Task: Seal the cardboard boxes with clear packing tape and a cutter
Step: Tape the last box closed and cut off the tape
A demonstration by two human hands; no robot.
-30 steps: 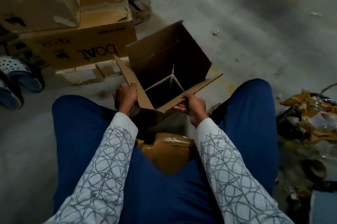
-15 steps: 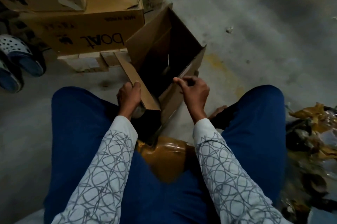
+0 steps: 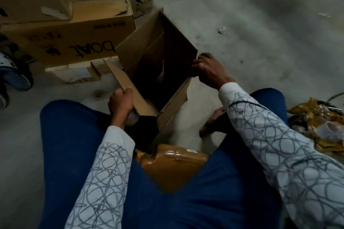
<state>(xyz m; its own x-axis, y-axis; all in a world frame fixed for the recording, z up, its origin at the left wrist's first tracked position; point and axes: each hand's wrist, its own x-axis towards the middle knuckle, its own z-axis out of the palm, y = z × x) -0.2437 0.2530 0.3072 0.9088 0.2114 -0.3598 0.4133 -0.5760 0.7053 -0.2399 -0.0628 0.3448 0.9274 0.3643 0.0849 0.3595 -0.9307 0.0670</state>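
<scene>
An open, empty brown cardboard box [image 3: 149, 49] stands on the floor between my knees, its dark inside facing me. My left hand [image 3: 121, 103] grips the box's near left flap, with a pale roll-like thing under the palm that I cannot identify. My right hand [image 3: 208, 70] curls round the box's right edge at the far corner. A brown tape-wrapped parcel [image 3: 171, 165] lies between my thighs, just below the box. No cutter is visible.
Stacked cardboard boxes, one printed "boAt" [image 3: 70, 42], sit at the left rear against the open box. A person's sandalled foot [image 3: 13, 76] is at the far left. Crumpled brown wrapping and plastic [image 3: 316, 128] lie at the right. Bare concrete floor [image 3: 260, 23] stretches ahead.
My right hand has moved from the near right flap up to the far right corner. The box has turned, its right flap folded up against the side. My left hand keeps its grip.
</scene>
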